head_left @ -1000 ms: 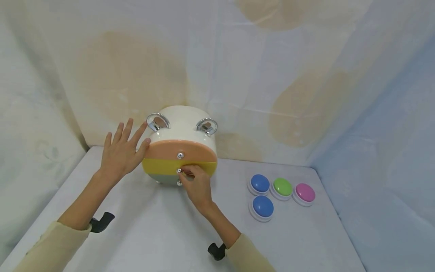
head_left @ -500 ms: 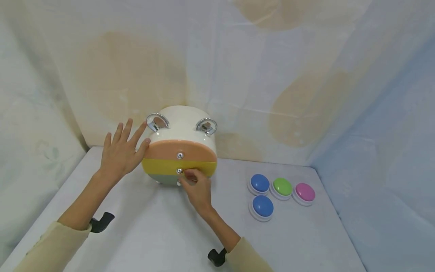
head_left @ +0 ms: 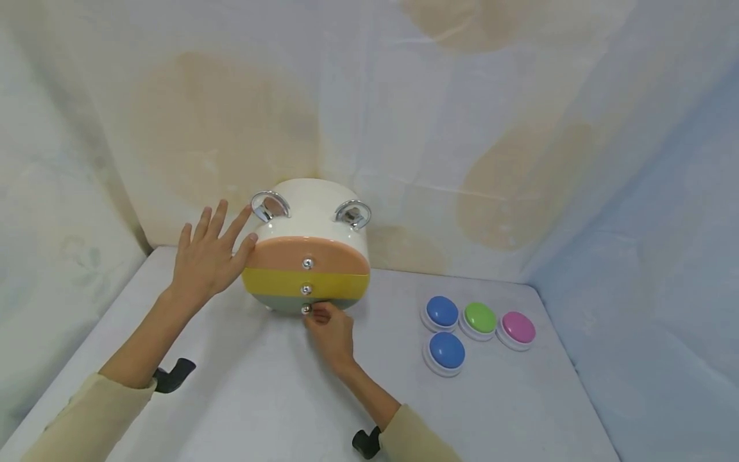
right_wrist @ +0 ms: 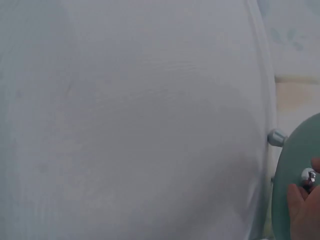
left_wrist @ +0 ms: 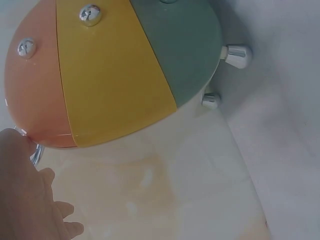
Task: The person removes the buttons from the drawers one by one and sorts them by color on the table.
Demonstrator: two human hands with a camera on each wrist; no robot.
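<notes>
So there's this round, glossy cream drawer box [head_left: 314, 212] sitting on a white cloth-covered table [head_left: 277, 391], pushed back near the draped fabric backdrop. Its front is a smooth oval split into three curved bands: a peach drawer [head_left: 277, 255], a yellow drawer [head_left: 271, 282] and a grey-green bottom drawer [head_left: 283, 301], each with a shiny little chrome ball knob. Two chrome loop handles [head_left: 269, 204] sit on top, and stubby chrome feet [left_wrist: 236, 55] show in the left wrist view.

The left hand [head_left: 209, 256] lies flat against the box's left side, fingers spread and straight, thumb at the peach edge. The right hand [head_left: 330, 327] is at the bottom drawer, fingertips pinching its knob [head_left: 306, 309].

Off to the right, well apart from the box, sit four domed plastic buttons [head_left: 462, 333]: two blue, one green, one pink.
</notes>
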